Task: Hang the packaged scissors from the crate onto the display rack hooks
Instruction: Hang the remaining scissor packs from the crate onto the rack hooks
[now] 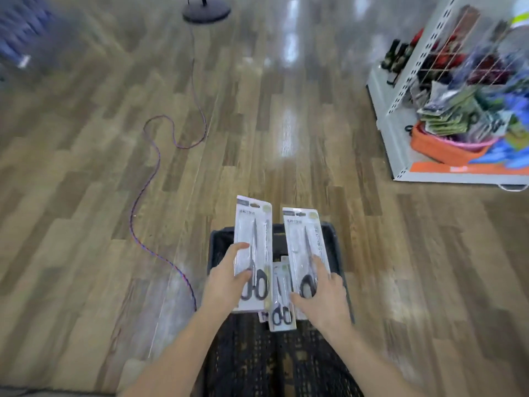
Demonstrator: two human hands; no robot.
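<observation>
A black plastic crate (333,242) stands on the floor at the bottom centre. My left hand (227,277) grips one white packaged pair of scissors (253,224) by its lower left edge, above the crate. My right hand (326,296) grips a second packaged pair of scissors (300,233) at its lower right. Both packs point away from me, black handles nearest me. More scissor packs (282,299) lie in the crate between my hands. The display rack (412,90) stands far right, with a wire grid and hanging goods.
A braided cable (156,156) snakes over the wooden floor on the left, running to a round black stand base (206,11) at the top. An orange basket (440,144) of goods sits on the rack's bottom shelf. A blurred blue object (20,32) is at top left.
</observation>
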